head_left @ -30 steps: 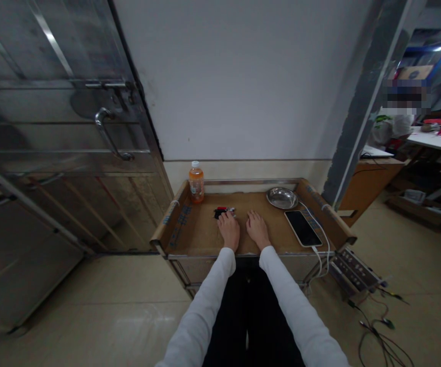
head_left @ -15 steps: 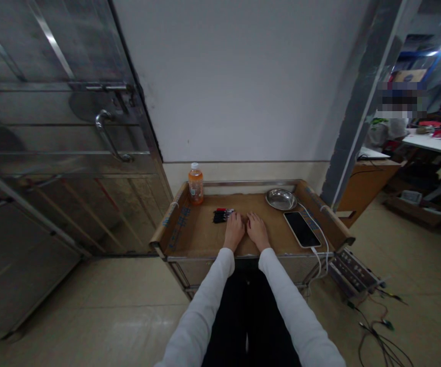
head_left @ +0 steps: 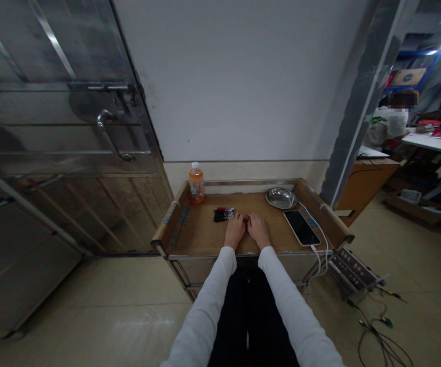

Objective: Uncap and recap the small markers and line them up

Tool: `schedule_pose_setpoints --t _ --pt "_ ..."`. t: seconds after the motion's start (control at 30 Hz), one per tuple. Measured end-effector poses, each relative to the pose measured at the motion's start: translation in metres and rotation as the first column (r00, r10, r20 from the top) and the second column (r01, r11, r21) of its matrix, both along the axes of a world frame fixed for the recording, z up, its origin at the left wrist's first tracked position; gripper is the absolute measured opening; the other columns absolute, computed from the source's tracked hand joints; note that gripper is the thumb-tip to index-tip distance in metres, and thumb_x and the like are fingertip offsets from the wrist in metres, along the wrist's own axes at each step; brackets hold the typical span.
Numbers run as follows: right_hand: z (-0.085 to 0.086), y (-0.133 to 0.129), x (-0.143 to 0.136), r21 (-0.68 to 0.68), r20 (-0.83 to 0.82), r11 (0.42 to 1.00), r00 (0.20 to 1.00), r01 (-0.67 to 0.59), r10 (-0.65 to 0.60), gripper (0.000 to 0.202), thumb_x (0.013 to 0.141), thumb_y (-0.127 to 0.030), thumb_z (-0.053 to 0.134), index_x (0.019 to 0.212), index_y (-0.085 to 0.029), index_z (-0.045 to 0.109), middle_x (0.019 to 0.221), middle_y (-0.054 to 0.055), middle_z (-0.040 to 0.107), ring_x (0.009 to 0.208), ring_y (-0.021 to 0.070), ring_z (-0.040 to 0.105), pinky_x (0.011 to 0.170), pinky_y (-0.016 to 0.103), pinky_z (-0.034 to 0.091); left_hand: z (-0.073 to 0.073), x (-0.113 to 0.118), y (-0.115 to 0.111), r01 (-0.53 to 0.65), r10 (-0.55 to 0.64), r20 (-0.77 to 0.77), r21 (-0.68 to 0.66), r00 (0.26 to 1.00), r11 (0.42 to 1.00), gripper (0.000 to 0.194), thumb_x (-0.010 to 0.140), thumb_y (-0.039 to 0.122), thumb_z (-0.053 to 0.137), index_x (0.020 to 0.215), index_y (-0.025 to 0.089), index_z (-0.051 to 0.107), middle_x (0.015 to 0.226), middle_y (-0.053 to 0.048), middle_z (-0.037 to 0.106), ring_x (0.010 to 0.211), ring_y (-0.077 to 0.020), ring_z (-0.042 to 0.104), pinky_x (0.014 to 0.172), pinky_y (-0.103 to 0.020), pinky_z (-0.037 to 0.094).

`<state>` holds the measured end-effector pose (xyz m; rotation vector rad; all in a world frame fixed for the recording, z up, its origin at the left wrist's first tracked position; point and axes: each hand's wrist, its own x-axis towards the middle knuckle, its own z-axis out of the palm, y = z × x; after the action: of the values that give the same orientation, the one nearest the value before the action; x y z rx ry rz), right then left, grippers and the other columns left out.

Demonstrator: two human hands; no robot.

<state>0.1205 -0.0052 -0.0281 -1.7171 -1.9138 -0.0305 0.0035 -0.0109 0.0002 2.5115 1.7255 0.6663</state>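
My left hand (head_left: 235, 230) lies palm down on the cardboard-lined top of a cart (head_left: 201, 239), its fingers stretched forward. Just left of its fingertips is a small row of pens (head_left: 222, 215), mostly black with one red. Beside it, my right hand (head_left: 257, 230) rests palm down as well, fingers extended. The two hands almost touch at the index fingers, and neither shows anything held. To the right of my right hand lies a phone (head_left: 302, 228) with a white cable plugged in. A shallow round metal dish (head_left: 280, 198) sits behind the phone.
An orange drink bottle (head_left: 196, 184) stands at the cart's back left corner. Raised cardboard sides (head_left: 327, 219) edge the cart. A metal door (head_left: 63, 127) is at left. On the floor at right are an electrical box (head_left: 354, 272) and loose cables (head_left: 383, 339). People sit farther back.
My hands have come very slightly closer together at the fingertips. The pens, bottle, dish and phone have stayed in place.
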Motion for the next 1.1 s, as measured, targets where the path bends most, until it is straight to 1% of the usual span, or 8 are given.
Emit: schedule_pose_setpoints --t 0.53,0.7,0.8,0.87,0.93,1.0,1.1 --pt "-0.002 0.001 0.001 0.026 -0.017 1.0 1.0 -0.008 0.009 0.04 0.087 -0.012 0.038 0.121 -0.01 0.058 0.129 0.013 0.057 0.123 0.0196 0.049 0.105 0.035 0.035 -0.002 -0.001 0.001 0.003 -0.003 0.015 0.01 1.0 1.0 0.023 0.088 0.011 0.04 0.103 0.016 0.056 0.106 -0.009 0.057 0.106 -0.0214 0.051 0.094 -0.036 0.039" --pt "0.001 -0.001 0.0 0.01 -0.01 1.0 1.0 -0.006 0.006 0.039 0.087 -0.012 0.039 0.121 -0.01 0.058 0.129 0.014 0.057 0.122 0.0191 0.048 0.104 0.034 0.035 -0.004 -0.001 0.002 0.005 -0.005 -0.001 0.016 1.0 1.0 0.023 0.088 0.011 0.039 0.104 0.016 0.055 0.107 -0.009 0.057 0.106 -0.0216 0.052 0.093 -0.036 0.04" --pt "0.002 -0.001 0.0 -0.002 -0.005 1.0 1.0 0.006 -0.006 0.039 0.087 -0.012 0.039 0.121 -0.01 0.058 0.129 0.013 0.057 0.123 0.0191 0.048 0.104 0.033 0.035 -0.001 0.0 0.0 0.002 -0.002 -0.017 0.023 1.0 1.0 0.023 0.087 0.011 0.039 0.103 0.015 0.055 0.108 -0.01 0.057 0.107 -0.0215 0.052 0.094 -0.035 0.04" --pt "0.002 -0.001 0.0 -0.002 -0.005 1.0 1.0 0.003 -0.003 0.039 0.087 -0.012 0.038 0.122 -0.01 0.057 0.129 0.014 0.057 0.123 0.019 0.048 0.103 0.033 0.035 0.002 0.0 -0.002 -0.056 0.057 -0.017 0.051 0.998 0.997 0.023 0.087 0.011 0.039 0.103 0.015 0.055 0.109 -0.011 0.057 0.108 -0.0223 0.052 0.095 -0.036 0.039" --pt "0.002 -0.001 0.0 0.01 -0.01 1.0 1.0 -0.003 0.003 0.04 0.087 -0.011 0.038 0.122 -0.011 0.057 0.128 0.014 0.057 0.122 0.0192 0.048 0.103 0.034 0.035 0.006 0.0 -0.004 -0.171 0.171 0.002 0.09 0.985 0.981 0.024 0.087 0.012 0.039 0.106 0.014 0.054 0.11 -0.012 0.057 0.108 -0.024 0.051 0.095 -0.037 0.039" --pt "0.001 -0.001 0.0 0.024 -0.019 1.0 1.0 -0.005 0.005 0.04 0.087 -0.012 0.037 0.121 -0.011 0.058 0.127 0.014 0.058 0.121 0.0197 0.049 0.103 0.035 0.035 0.008 0.0 -0.006 -0.307 0.305 0.033 0.121 0.952 0.944 0.026 0.086 0.013 0.04 0.109 0.012 0.052 0.111 -0.014 0.056 0.107 -0.0256 0.051 0.093 -0.039 0.04" --pt "0.0 0.0 -0.001 0.029 -0.026 1.0 1.0 0.002 -0.001 0.04 0.087 -0.013 0.037 0.121 -0.011 0.058 0.127 0.014 0.058 0.12 0.0199 0.05 0.103 0.035 0.035 0.009 -0.001 -0.009 -0.487 0.481 0.072 0.13 0.874 0.864 0.027 0.086 0.016 0.04 0.11 0.008 0.05 0.111 -0.018 0.054 0.106 -0.0282 0.051 0.092 -0.042 0.04"
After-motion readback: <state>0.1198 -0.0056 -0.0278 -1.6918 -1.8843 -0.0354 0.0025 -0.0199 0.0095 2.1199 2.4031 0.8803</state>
